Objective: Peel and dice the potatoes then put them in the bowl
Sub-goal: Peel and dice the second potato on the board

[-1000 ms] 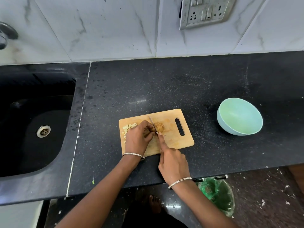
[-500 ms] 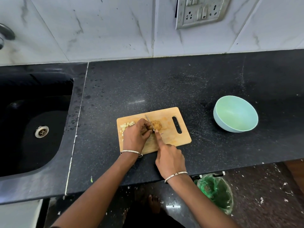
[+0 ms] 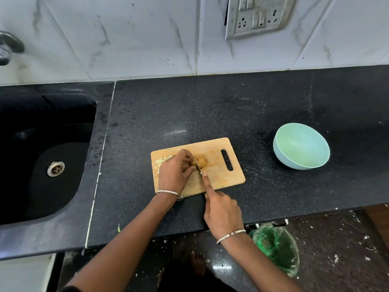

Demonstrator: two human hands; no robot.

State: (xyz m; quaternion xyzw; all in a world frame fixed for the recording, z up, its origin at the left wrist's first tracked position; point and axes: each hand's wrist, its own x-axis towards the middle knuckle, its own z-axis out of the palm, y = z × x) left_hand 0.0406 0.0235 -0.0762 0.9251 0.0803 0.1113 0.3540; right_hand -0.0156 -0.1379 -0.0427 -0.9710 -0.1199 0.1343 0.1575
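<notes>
Your left hand clasps the firm, probably slick potato; hold it behind the cut. Your right hand grips the knife.

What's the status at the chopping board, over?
Left hand holds potato; right hand grips knife, mid-cut. Diced pieces on board; bowl empty. Nothing in the way.

The black countertop bears a cutting board and bowl.
</notes>
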